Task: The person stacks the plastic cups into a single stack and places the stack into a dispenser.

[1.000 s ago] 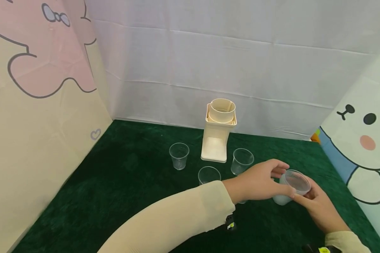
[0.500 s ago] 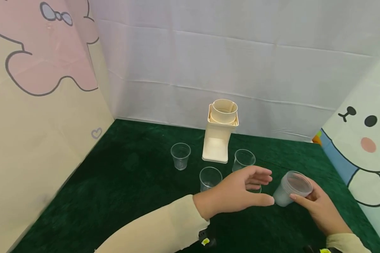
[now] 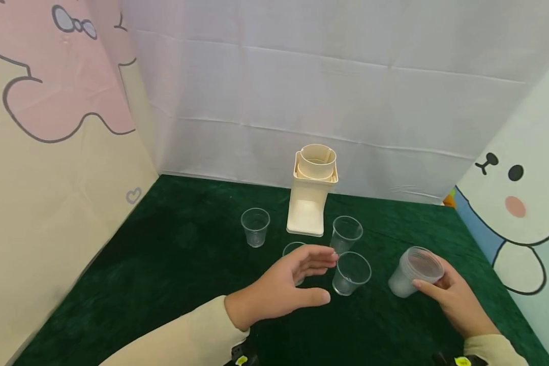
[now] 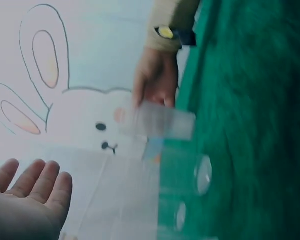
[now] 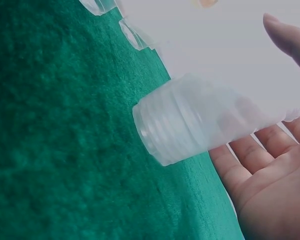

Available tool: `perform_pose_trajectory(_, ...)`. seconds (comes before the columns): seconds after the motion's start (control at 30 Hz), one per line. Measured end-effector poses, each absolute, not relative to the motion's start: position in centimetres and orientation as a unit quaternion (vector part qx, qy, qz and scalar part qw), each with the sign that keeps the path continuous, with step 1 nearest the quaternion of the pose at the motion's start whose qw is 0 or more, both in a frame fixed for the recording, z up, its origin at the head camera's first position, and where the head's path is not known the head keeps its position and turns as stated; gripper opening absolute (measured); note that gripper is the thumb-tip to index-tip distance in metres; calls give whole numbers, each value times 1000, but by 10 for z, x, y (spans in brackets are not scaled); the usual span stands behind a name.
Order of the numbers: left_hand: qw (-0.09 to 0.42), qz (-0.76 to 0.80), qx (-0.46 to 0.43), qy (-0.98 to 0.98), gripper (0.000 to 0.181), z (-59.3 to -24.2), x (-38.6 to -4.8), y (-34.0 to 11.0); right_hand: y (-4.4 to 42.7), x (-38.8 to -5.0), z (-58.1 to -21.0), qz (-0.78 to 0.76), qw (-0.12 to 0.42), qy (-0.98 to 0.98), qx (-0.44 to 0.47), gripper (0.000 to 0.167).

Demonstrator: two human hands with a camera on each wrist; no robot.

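My right hand (image 3: 453,295) holds a stack of nested clear plastic cups (image 3: 414,272), thumb on the near side, fingers behind; the stack leans in the grip. In the right wrist view the stack (image 5: 175,120) lies against the fingers (image 5: 260,150). My left hand (image 3: 283,287) is empty, fingers extended and thumb apart, above the table. Part of a single cup is hidden behind it. Just right of its fingertips stands another clear cup (image 3: 351,274), with one more cup (image 3: 346,234) behind that.
A cream plastic stand with a round top (image 3: 311,198) is at the back of the green cloth (image 3: 187,284). Left of it is a clear cup (image 3: 255,227). White fabric (image 3: 274,91) hangs behind, with cartoon-printed panels at both sides.
My left hand has drawn away from the stack toward the left, uncovering a single cup and now covering part of another. My right hand keeps its hold on the stack.
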State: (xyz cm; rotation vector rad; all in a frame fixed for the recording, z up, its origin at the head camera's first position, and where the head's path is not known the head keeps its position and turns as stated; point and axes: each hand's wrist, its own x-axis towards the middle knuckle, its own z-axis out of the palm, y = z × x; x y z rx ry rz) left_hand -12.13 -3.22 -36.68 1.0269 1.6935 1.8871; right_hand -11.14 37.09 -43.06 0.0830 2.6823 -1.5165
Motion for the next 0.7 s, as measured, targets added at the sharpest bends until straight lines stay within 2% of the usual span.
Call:
perform_pose_trajectory(0.27,113,670,317,662,54,-377,-128,-71,370,-112,-430,-494,37,868,36,82)
perform_pose_trajectory(0.7,13,638,255,726,52,-402,-145,-138,370,-112,-431,-499,31,865,28,78)
